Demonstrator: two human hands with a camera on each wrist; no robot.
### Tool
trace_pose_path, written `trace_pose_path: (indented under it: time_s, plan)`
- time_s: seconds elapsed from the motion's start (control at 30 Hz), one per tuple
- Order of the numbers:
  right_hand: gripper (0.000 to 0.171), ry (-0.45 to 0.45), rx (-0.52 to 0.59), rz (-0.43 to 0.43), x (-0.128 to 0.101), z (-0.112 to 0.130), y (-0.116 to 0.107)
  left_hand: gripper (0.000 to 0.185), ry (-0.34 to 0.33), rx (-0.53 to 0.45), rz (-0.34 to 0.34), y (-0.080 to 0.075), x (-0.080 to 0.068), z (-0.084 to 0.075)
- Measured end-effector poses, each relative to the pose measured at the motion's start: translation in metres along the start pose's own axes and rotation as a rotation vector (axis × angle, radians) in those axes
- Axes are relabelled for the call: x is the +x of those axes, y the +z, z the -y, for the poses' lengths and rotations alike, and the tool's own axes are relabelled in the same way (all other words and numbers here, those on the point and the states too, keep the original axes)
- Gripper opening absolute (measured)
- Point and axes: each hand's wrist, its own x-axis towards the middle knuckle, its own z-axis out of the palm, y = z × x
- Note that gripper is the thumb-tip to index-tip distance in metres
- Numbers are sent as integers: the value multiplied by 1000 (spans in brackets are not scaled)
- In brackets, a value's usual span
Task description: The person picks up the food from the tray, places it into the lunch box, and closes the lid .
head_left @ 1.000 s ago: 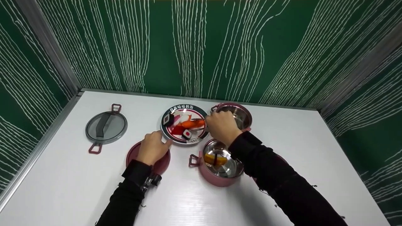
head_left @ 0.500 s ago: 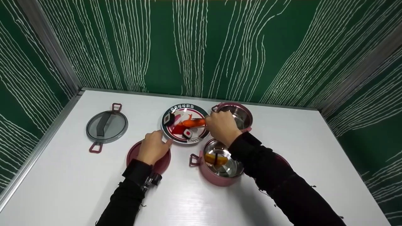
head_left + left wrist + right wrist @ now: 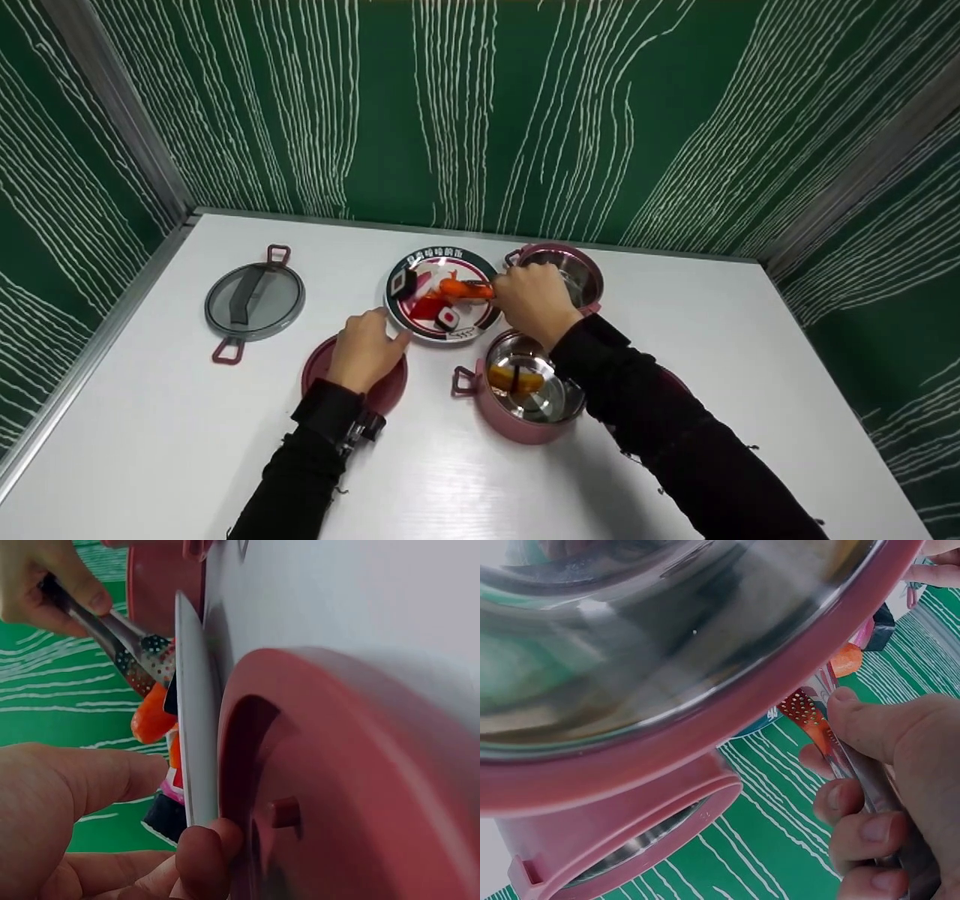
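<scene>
A round plate with a dark patterned rim bears toy sushi: a black-edged roll, a smaller roll and red, pink and white pieces. My left hand grips the plate's near left rim, with fingers on both sides of it in the left wrist view. In my right hand are metal tongs with perforated tips, the fingers curled round their arms. An orange food piece lies at the tong tips over the plate; my hand hides most of the tongs in the head view.
A pink pot below my right forearm contains a yellow piece with a black band. Another pink pot stands behind my right hand. A dark red round dish lies under my left wrist. A glass lid lies far left.
The tong arms have closed in on the orange piece, which has shifted slightly up and turned. My left hand and the plate stay nearly still.
</scene>
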Motion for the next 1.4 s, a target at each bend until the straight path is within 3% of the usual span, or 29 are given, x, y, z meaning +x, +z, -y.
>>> trace_pose_path:
  time_s: [0.33,0.6,1.07,1.4]
  plan:
    - [34,46,25,19,-5,-5,-1,41,33,-12,-31,-6,-7,-14]
    - [36,59,45,17,-11,-12,-1,36,147,-29,-38,-4,-16,-28]
    - [23,53,136,-121,-30,-23,2,34,242,-131,98,8,-34,-56]
    - [29,60,251,-177,-43,-29,3,39,280,-188,175,27,-42,-63]
